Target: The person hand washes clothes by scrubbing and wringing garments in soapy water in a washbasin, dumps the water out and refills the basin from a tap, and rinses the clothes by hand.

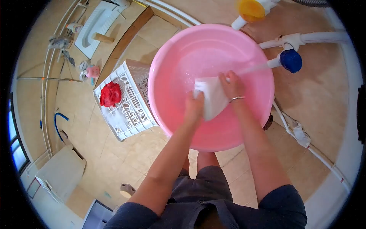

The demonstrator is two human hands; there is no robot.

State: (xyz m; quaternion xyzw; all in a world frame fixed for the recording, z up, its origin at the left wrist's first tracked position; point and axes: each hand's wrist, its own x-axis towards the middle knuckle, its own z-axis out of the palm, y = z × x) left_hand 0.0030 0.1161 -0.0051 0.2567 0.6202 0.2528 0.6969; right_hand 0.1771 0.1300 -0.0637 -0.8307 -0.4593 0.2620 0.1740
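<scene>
A large pink basin [160, 110] stands in front of me with water in it. Over the water, my left hand [195, 104] and my right hand [232, 87] grip a white cloth [214, 96] from opposite sides. The left fingers are closed at its left edge, the right ones at its upper right corner. Water runs from a white tap with a blue handle [291, 61] toward my right hand. A bracelet [237, 98] circles my right wrist.
Left of the basin, a white plastic crate [126, 131] carries a crumpled red cloth [110, 94]. White pipes [324, 37] and a yellow-handled tap [251, 10] are at the right. A squat toilet [97, 28] and a pink bottle [92, 71] lie farther left.
</scene>
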